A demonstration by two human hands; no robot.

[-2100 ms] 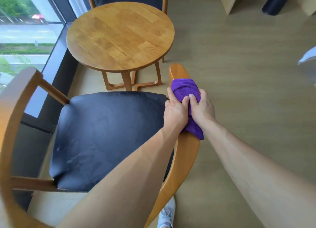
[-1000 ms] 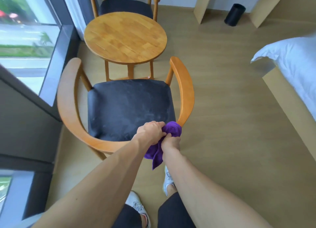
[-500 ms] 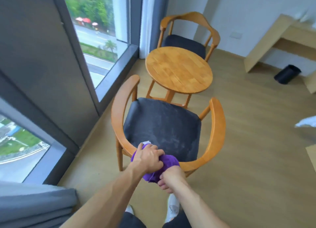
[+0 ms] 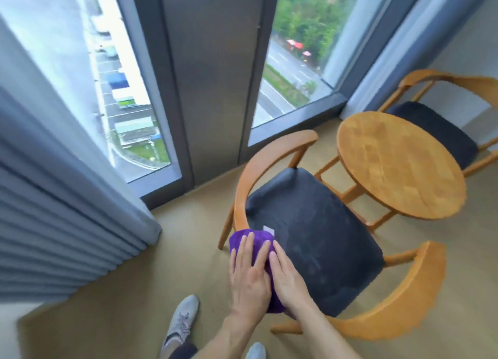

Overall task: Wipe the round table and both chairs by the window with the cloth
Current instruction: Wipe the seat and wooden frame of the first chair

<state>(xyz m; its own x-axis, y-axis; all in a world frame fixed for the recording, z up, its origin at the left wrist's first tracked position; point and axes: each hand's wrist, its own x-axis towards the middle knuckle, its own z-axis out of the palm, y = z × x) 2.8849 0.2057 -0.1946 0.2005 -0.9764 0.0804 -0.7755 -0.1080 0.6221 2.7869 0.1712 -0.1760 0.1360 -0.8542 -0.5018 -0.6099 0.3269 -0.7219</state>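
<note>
Two wooden chairs, one round table [image 4: 398,164], one purple cloth [image 4: 254,244] and two hands are in view. The near chair [image 4: 318,240], with its dark seat and curved wooden backrest, is the landmark. The cloth is draped over that chair's backrest on the window side, bunched into a long pad whose long axis runs along the rail, from the hands away toward the window [image 4: 293,70]; a small pale tag sticks out at its far end, over the seat edge. The left hand [image 4: 249,275] and the right hand [image 4: 287,276] lie side by side on the cloth, fingers straight and flat, pressing it onto the rail without curling round it. The table stands just beyond the near chair's front, and the far chair [image 4: 442,132] is past the table. A grey curtain [image 4: 62,186] hangs to the near chair's window side.
</note>
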